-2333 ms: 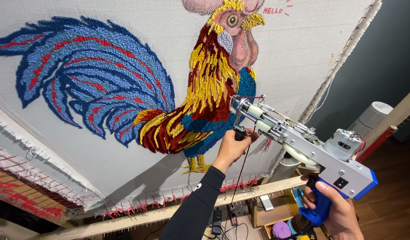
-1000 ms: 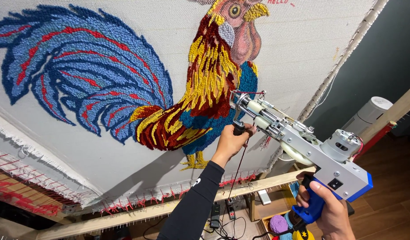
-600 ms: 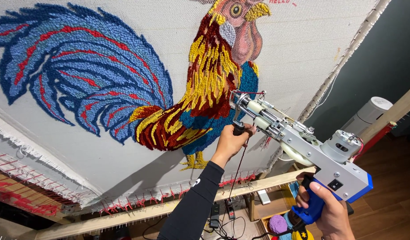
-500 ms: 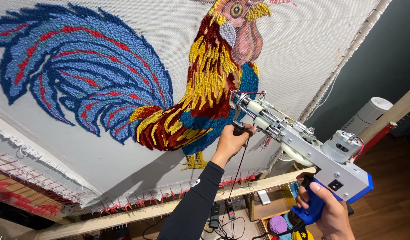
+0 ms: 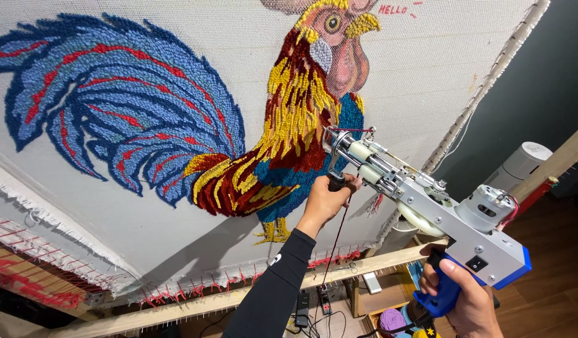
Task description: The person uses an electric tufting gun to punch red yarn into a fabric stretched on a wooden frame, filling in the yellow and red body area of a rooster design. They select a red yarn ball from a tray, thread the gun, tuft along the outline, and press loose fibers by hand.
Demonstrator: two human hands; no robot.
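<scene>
Now pressing tufting gun (image 5: 427,209) nose into rooster rug (image 5: 289,125) just above left fingers | left hand (image 5: 326,200) closed around black front handle (image 5: 336,181) | right hand (image 5: 467,300) gripping blue rear grip (image 5: 444,291), fingers wrapped | red yarn (image 5: 336,241) trailing below left fingers

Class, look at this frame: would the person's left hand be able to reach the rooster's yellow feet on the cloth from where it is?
Probably yes. The left hand grips the tufting gun by its front handle, just above the yellow feet, with nothing between them. It would have to let go first.
</scene>
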